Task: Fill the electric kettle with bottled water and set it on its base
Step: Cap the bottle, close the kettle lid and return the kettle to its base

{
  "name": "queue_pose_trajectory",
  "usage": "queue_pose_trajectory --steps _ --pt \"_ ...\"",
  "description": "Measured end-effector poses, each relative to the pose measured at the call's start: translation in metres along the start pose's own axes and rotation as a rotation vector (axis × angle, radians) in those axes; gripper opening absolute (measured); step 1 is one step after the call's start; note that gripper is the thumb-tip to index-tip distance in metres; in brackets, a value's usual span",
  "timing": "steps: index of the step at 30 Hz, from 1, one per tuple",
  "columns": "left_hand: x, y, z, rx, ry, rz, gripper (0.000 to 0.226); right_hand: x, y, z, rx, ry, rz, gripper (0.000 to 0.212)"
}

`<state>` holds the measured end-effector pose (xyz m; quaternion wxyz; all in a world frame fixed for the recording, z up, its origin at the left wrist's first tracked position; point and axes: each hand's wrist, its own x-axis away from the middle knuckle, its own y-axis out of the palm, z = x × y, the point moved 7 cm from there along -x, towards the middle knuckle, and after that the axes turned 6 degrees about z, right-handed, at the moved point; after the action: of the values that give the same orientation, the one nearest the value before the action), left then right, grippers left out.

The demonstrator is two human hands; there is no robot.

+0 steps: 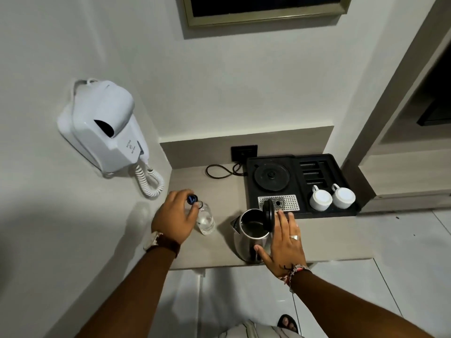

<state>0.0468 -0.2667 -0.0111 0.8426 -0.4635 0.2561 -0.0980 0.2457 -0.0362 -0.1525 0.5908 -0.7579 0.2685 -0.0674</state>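
Note:
A steel electric kettle (pixel 246 236) stands on the beige counter (pixel 217 191) with its black lid (pixel 268 215) raised upright. My right hand (pixel 284 242) rests on the kettle's handle side, fingers spread behind the lid. To the left, a clear water bottle (pixel 206 219) stands upright with its neck uncapped. My left hand (pixel 174 217) hovers at the bottle's neck and pinches the blue cap (pixel 192 199) just beside the mouth. The round black kettle base (pixel 271 177) sits bare in a black tray (pixel 341 167) at the back right.
Two white cups (pixel 320 198) stand upside down in the tray's right part, beside a perforated drip grate (pixel 289 202). A black cord (pixel 220 170) runs from the wall socket (pixel 244 152). A white wall-mounted hair dryer (pixel 105 128) with a coiled cord hangs on the left wall.

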Motion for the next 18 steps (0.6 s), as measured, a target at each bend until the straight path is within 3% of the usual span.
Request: queue_pose_trajectory --steps 9,18 --pt "-0.041 0.039 -0.001 -0.224 0.018 -0.358 0.024 -0.001 -0.007 0.002 0.018 -0.017 -0.029 0.106" --pt "-0.044 0.046 -0.012 -0.212 -0.065 -0.426 0.028 -0.001 -0.015 0.002 0.004 -0.023 -0.019 0.099"
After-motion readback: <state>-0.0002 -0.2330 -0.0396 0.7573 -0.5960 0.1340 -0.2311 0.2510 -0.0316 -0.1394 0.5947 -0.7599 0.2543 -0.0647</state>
